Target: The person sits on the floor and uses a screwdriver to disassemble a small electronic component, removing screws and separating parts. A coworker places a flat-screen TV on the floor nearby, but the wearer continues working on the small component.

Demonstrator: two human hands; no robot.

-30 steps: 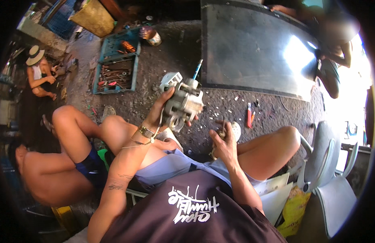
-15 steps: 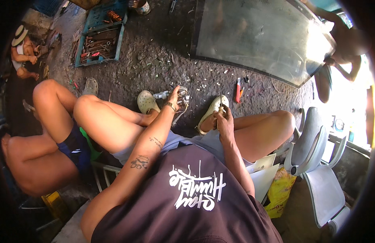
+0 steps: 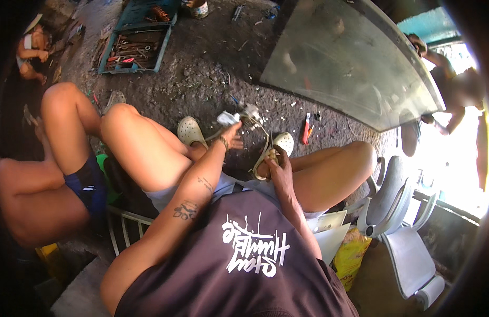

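My left hand (image 3: 233, 138) is open between my shoes, its fingers stretched out. Just beyond its fingertips is a small metal assembly (image 3: 250, 111) with a whitish cylindrical part (image 3: 228, 118) and a pale cable (image 3: 266, 131); it is blurred, and I cannot tell whether it touches the ground. My right hand (image 3: 281, 169) is closed around the pale yellowish handle of a screwdriver (image 3: 273, 155), held in front of my right shoe (image 3: 283, 142). The screwdriver's thin shaft points away from me.
A red-handled tool (image 3: 306, 129) lies right of my right shoe. Far left stands a blue toolbox (image 3: 163, 53) with wrenches. A large glass panel (image 3: 350, 68) is at the far right, near another person (image 3: 450, 79). A seated person's leg (image 3: 70, 121) is close on my left; a grey chair (image 3: 411, 259) is right.
My left hand has let go of the metal assembly and opened; the assembly is now farther out past the fingers. My right hand, with the screwdriver, has moved slightly left and nearer to me.
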